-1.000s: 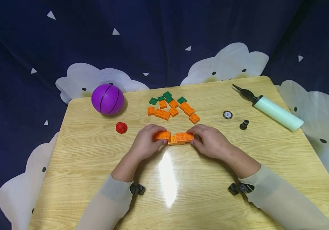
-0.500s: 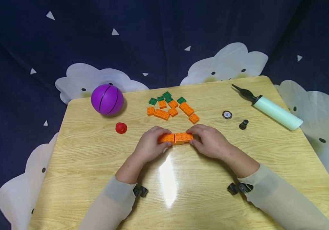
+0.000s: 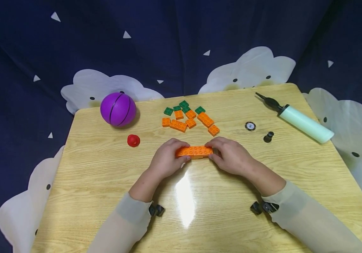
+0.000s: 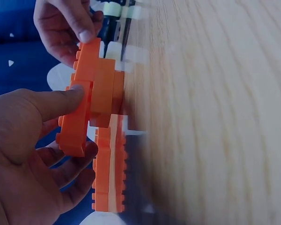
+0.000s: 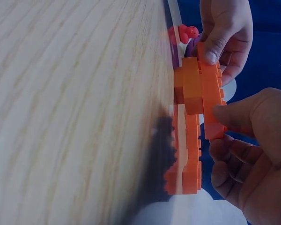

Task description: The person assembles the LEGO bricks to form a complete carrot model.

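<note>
Two orange toy bricks lie end to end as the top row of a small stack, the left brick [image 3: 187, 151] and the right brick [image 3: 202, 151]. My left hand [image 3: 165, 160] pinches the left brick between thumb and fingers. At the other end, my right hand [image 3: 231, 157] grips the right brick the same way. Beneath them, a shorter orange brick [image 4: 102, 91] bridges both, with a still narrower brick [image 5: 179, 85] under it at the tabletop. Both top bricks overhang these lower ones.
Several loose orange bricks [image 3: 205, 119] and green bricks [image 3: 168, 111] lie behind the hands. A purple ball [image 3: 118, 109] and red piece [image 3: 133, 140] are at left. To the right lie a round chip [image 3: 250, 126], a black pawn-shaped piece [image 3: 268, 137] and a hand pump [image 3: 305, 123].
My left hand has moved right with its brick, closing the gap to the right brick and covering the exposed studs of the lower brick. The right hand has stayed in place.
</note>
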Available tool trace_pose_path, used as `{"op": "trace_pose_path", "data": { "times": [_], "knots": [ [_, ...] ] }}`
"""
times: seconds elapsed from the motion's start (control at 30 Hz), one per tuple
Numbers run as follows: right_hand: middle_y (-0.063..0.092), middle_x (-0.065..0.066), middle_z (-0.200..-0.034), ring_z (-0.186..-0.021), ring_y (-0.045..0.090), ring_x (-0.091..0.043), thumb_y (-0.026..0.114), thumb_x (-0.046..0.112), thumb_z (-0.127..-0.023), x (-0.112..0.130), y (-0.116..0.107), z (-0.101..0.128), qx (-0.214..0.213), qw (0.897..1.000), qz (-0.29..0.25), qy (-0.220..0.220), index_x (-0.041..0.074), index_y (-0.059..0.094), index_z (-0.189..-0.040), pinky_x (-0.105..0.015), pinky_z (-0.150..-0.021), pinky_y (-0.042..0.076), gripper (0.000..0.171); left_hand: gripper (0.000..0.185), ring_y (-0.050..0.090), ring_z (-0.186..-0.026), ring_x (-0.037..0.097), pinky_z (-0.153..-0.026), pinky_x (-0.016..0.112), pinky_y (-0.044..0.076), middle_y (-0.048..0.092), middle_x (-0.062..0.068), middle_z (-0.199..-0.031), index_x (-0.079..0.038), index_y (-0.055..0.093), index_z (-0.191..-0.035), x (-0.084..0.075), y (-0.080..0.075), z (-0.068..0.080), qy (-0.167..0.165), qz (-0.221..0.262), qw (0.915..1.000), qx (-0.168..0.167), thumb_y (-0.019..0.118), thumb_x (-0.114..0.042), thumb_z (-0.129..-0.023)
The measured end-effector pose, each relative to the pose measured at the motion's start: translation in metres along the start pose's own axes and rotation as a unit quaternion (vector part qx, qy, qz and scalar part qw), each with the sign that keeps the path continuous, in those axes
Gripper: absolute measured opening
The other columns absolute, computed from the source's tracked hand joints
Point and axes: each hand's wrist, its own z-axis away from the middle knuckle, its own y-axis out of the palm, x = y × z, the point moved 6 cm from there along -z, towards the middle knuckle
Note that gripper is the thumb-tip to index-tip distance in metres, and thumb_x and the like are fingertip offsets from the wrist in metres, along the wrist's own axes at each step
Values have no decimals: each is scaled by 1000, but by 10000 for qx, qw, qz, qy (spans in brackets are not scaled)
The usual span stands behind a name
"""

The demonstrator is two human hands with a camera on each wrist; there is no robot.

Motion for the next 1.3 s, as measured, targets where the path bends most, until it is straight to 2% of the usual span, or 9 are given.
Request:
{"op": "trace_pose_path", "data": {
  "times": [0.2, 0.57, 0.87, 0.93, 1.13, 1.3],
  "knots": [
    [68, -8, -128, -111, 67, -26, 74, 22, -96, 0, 0, 0, 8, 10000, 10, 5, 11, 71, -128, -47, -97, 54, 35, 34, 63, -120, 25, -107, 43, 48, 67, 1, -125, -19, 73, -123, 0, 2, 0, -86, 223, 9997, -19, 83, -25, -91],
    [68, -8, -130, -116, 66, -27, 75, 22, -96, -2, 0, 1, -18, 10000, -2, 10, 11, 71, -128, -48, -99, 53, 35, 36, 64, -116, 22, -106, 42, 49, 70, -1, -119, -17, 77, -120, 1, 5, -2, -283, 560, 9979, -127, 88, -23, -86],
    [69, -10, -128, -113, 66, -27, 71, 23, -98, -7, -4, -2, 114, 9993, -335, -128, 10, 70, -130, -50, -99, 52, 34, 37, 64, -117, 21, -107, 41, 47, 70, -2, -118, -17, 77, -120, 4, 4, -3, -423, 652, 9969, -79, 88, -24, -86],
    [69, -9, -128, -109, 67, -26, 69, 24, -100, -10, -6, -5, 118, 9989, -436, -93, 10, 69, -131, -49, -97, 53, 34, 37, 64, -117, 20, -107, 41, 47, 70, -2, -118, -18, 77, -120, 5, 4, -3, -431, 663, 9968, -83, 88, -24, -86],
    [71, -11, -121, -87, 65, -18, 68, 22, -101, -24, -10, -14, 38, 9965, -799, 249, 7, 69, -130, -40, -76, 54, 32, 36, 64, -117, 21, -107, 41, 47, 71, -2, -117, -17, 78, -119, 5, 3, -3, -421, 694, 9966, -117, 88, -24, -86],
    [70, -10, -120, -87, 64, -19, 68, 21, -101, -42, -9, -24, -128, 9935, -952, 619, 6, 70, -127, -38, -75, 53, 30, 37, 64, -117, 21, -108, 41, 47, 71, -2, -117, -16, 78, -120, 6, 3, -2, -423, 764, 9961, -108, 88, -23, -85]
  ]
}}
